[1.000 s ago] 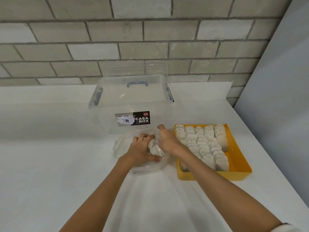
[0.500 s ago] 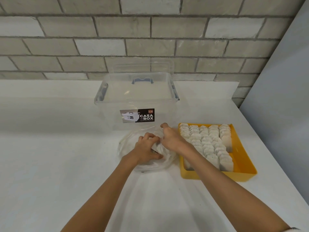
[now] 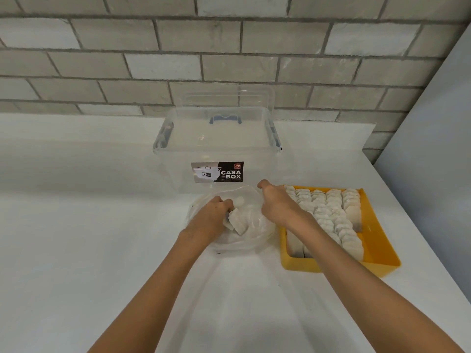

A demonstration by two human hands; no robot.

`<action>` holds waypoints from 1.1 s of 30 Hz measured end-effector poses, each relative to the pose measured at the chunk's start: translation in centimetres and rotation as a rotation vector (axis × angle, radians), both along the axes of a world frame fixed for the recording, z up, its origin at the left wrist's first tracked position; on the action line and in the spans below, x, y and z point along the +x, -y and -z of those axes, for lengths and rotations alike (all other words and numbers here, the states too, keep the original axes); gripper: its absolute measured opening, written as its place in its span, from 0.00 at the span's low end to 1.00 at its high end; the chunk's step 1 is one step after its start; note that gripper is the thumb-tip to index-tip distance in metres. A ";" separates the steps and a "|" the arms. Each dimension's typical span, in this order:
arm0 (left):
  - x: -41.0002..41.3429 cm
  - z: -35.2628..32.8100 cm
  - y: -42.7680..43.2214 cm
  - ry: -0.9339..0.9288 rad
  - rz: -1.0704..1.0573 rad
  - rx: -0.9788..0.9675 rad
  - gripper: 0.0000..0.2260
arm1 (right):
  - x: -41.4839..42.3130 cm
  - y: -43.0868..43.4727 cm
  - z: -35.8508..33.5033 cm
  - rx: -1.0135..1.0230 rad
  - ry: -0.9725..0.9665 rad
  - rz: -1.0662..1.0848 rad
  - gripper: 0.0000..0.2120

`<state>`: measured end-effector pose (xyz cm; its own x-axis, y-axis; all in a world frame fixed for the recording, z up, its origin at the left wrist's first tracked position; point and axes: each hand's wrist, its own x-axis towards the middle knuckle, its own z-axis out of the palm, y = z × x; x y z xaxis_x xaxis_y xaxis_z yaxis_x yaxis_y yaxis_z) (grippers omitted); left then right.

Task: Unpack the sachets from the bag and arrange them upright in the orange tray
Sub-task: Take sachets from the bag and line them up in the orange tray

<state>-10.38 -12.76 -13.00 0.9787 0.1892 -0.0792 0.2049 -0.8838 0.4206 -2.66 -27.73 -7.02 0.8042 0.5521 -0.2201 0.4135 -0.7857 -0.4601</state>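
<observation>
You're looking down on a white table that runs back to a grey brick wall, and the orange tray sits on it toward your right, with a plain grey panel rising beyond the tray's far right side. The tray is packed with rows of sachets standing on edge, only a bare strip of orange showing along its right wall. Just left of the tray lies the clear bag, mouth open toward you, and behind the bag, up-left of the tray, stands a clear storage box with its lid on and a dark label on the front. Your left hand is down in the bag, the farther of the two from the tray, fingers curled over the loose sachets bunched there. Your right hand is at the bag's edge nearest the tray, thumb raised and fingers tucked under; it looks to be gripping the plastic rim, though the fingertips are hidden behind the hand. That forearm crosses the tray's near-left corner.
</observation>
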 end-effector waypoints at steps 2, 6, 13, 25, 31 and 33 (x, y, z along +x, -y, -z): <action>-0.1 -0.3 -0.3 -0.069 0.020 -0.074 0.25 | 0.0 0.2 -0.2 -0.010 -0.013 -0.001 0.24; -0.1 -1.5 -0.9 -0.087 0.036 -0.124 0.31 | 0.0 0.5 -1.0 0.048 -0.003 -0.007 0.28; -0.8 -1.8 -0.8 0.116 -0.024 -0.119 0.17 | -1.9 0.2 -2.1 0.358 0.300 -0.067 0.14; -1.0 -0.1 0.4 0.211 -0.004 -0.015 0.10 | -2.2 -0.5 1.9 0.186 0.060 -0.141 0.16; -1.2 -2.2 0.0 0.291 -0.018 -0.157 0.05 | -1.7 0.1 1.4 0.296 0.033 -0.105 0.14; -1.2 -3.1 -0.3 0.303 -0.013 -0.172 0.04 | -1.5 0.2 1.3 0.308 0.038 -0.094 0.14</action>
